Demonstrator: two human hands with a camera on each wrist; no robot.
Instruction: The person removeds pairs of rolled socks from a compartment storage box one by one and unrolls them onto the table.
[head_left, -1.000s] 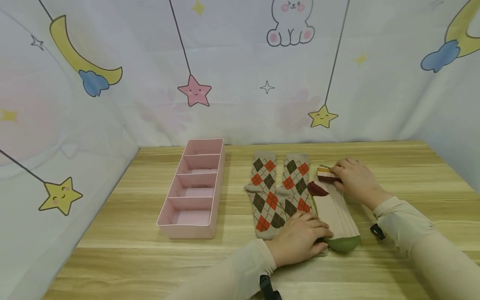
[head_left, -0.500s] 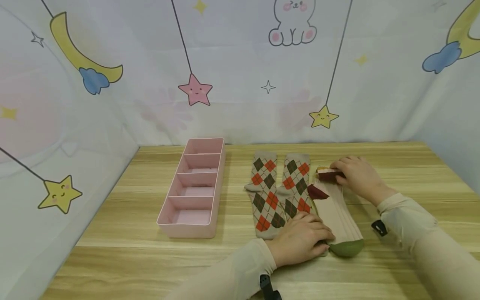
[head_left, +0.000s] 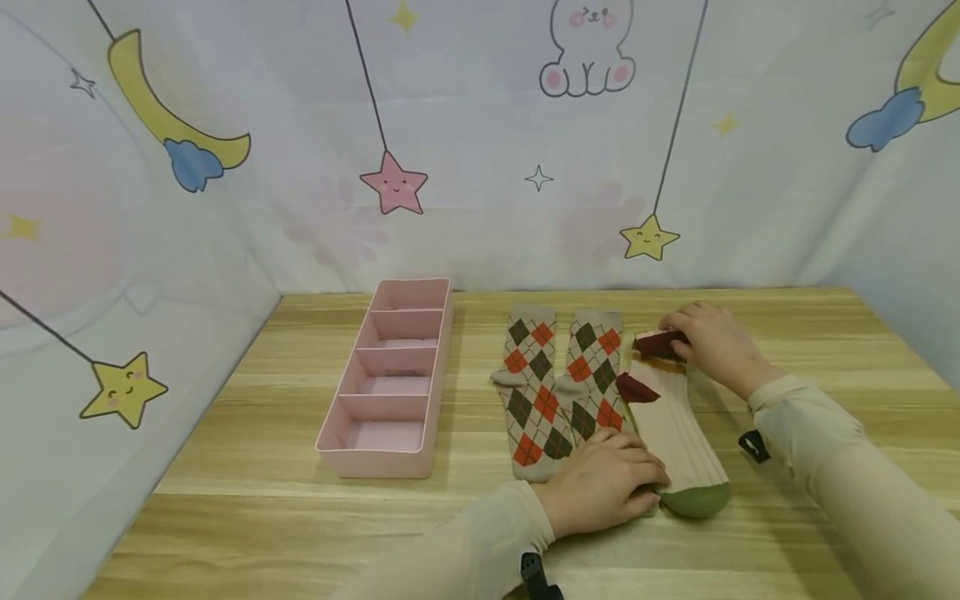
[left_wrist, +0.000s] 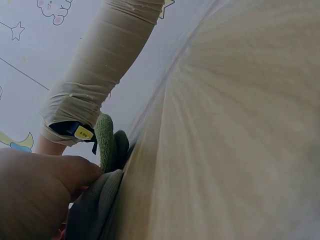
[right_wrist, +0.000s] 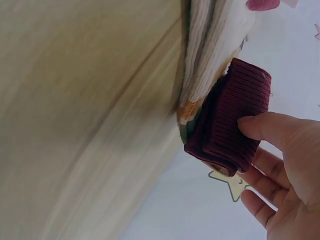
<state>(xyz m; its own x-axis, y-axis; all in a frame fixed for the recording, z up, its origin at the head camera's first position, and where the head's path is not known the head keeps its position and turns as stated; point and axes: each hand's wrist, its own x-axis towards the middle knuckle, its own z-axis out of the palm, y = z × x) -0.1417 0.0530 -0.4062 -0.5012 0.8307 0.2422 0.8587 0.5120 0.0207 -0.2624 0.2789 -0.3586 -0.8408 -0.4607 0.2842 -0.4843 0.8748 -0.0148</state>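
Observation:
My right hand [head_left: 716, 346] pinches the burgundy ribbed cuff of a cream sock [head_left: 667, 425] with a green toe and burgundy heel. In the right wrist view, the thumb presses on the cuff [right_wrist: 242, 105] and the fingers are behind it; layers of knit show below. My left hand [head_left: 603, 483] rests, fingers relaxed, over the lower end of an argyle sock [head_left: 596, 358], fingertips at the cream sock's edge. A second argyle sock [head_left: 532, 392] lies flat to its left. In the left wrist view, the thumb touches grey fabric [left_wrist: 95, 205], near the green toe [left_wrist: 106, 142].
A pink box [head_left: 382, 462] with several compartments in a row stands left of the socks on the wooden table [head_left: 247, 508]. Behind the table hangs a pale cloth backdrop [head_left: 480, 108] printed with stars and moons. Each wrist wears a black strap.
The cream sock's cuff has turned over at the top, so burgundy now lies above the ochre stripe. My right hand shifted slightly; the green toe slid a little nearer and right. My left hand stayed put.

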